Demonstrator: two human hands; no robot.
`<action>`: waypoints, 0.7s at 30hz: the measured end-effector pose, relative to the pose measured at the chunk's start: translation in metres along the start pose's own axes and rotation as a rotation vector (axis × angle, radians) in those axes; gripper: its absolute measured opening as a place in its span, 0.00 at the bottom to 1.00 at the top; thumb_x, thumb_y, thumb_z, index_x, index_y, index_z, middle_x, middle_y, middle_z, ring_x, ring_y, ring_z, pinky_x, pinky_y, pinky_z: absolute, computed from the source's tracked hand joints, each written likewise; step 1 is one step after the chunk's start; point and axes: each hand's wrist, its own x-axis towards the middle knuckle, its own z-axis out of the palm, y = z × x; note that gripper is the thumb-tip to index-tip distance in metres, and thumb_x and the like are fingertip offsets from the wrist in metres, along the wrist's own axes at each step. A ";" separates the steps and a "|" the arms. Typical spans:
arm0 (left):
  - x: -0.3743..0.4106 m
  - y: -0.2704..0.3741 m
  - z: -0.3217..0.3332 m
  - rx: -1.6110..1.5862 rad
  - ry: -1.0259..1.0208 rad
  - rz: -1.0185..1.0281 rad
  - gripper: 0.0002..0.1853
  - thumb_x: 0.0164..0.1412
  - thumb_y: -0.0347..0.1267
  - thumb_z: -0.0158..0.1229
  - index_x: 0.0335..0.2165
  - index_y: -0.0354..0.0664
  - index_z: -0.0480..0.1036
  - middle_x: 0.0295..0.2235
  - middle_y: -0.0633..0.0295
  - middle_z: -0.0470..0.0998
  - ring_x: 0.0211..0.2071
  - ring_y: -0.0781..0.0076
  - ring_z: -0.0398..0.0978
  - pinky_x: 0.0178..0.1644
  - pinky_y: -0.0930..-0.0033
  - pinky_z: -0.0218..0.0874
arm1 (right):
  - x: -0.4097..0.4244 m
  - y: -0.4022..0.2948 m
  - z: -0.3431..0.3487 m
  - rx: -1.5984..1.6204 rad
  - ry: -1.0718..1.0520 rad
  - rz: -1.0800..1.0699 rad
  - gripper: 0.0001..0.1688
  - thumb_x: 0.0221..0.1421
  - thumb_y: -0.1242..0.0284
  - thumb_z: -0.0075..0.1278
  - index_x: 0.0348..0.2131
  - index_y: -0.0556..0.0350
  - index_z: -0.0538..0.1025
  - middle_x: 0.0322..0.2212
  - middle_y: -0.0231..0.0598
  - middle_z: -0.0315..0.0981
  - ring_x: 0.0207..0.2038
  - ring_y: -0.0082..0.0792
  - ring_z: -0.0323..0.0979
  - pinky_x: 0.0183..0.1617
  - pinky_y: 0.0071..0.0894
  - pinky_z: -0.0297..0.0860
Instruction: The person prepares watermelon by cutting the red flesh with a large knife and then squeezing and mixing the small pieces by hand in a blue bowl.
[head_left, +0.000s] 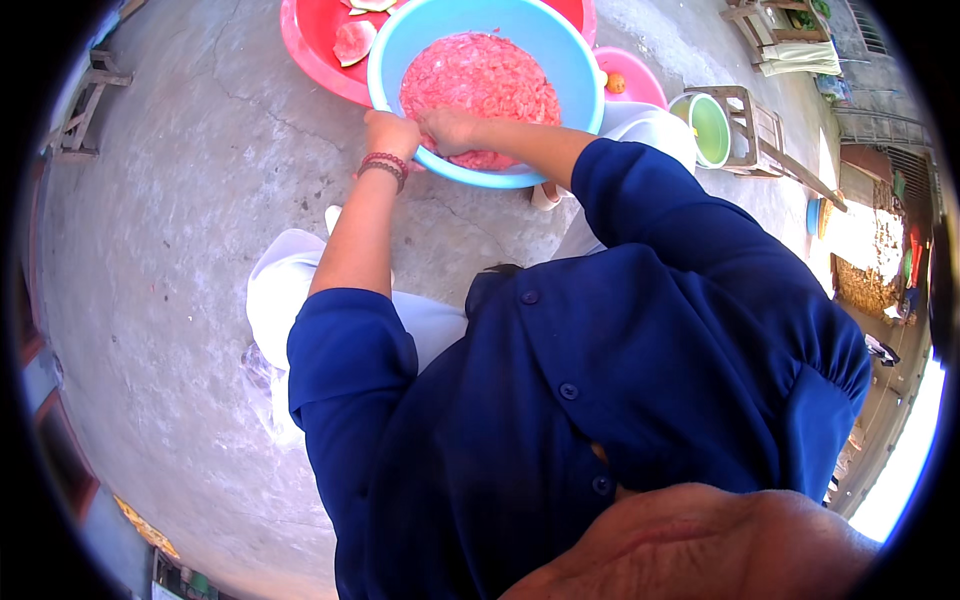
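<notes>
A light-blue plastic basin (581, 82) tilts towards me, holding a mass of wet, pinkish-red pieces (487, 82) that look like watermelon flesh. My left hand (391, 135) grips the basin's rim on its near left side; two beaded bracelets circle that wrist. Inside the basin, my right hand (448, 131) is pressed into the near left edge of the red pieces. Its fingers are partly hidden, so whether it grasps any cannot be told. Behind the basin, a larger red tub (319, 60) holds a cut watermelon piece (355, 43) and some pale rinds (371, 4).
Right of the basin lies a pink basin (643, 79) with a round orange-brown item (615, 82). Beyond it are a green bucket (709, 129) and a wooden stool (754, 135). Another wooden stool (86, 105) stands far left on the concrete floor (187, 187). Clear plastic (270, 397) lies by my left leg.
</notes>
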 end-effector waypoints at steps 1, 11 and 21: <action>0.000 -0.001 0.000 0.002 -0.004 -0.002 0.21 0.49 0.25 0.46 0.40 0.24 0.50 0.32 0.39 0.68 0.23 0.50 0.74 0.15 0.60 0.67 | -0.007 0.000 0.000 -0.042 -0.007 -0.042 0.17 0.35 0.70 0.51 0.32 0.53 0.73 0.28 0.48 0.69 0.34 0.45 0.68 0.37 0.40 0.64; -0.005 0.006 0.005 0.015 0.004 -0.008 0.21 0.49 0.24 0.45 0.41 0.25 0.49 0.34 0.37 0.67 0.24 0.50 0.73 0.16 0.61 0.68 | 0.006 0.083 0.008 0.285 0.217 0.238 0.13 0.36 0.77 0.47 0.28 0.47 0.76 0.26 0.44 0.72 0.31 0.40 0.71 0.34 0.38 0.66; -0.008 0.005 0.003 0.009 0.032 -0.003 0.21 0.49 0.23 0.44 0.41 0.26 0.49 0.33 0.38 0.67 0.24 0.51 0.74 0.17 0.61 0.68 | -0.004 0.086 -0.046 0.239 0.017 0.399 0.18 0.40 0.70 0.50 0.37 0.45 0.73 0.32 0.44 0.71 0.32 0.39 0.70 0.35 0.35 0.66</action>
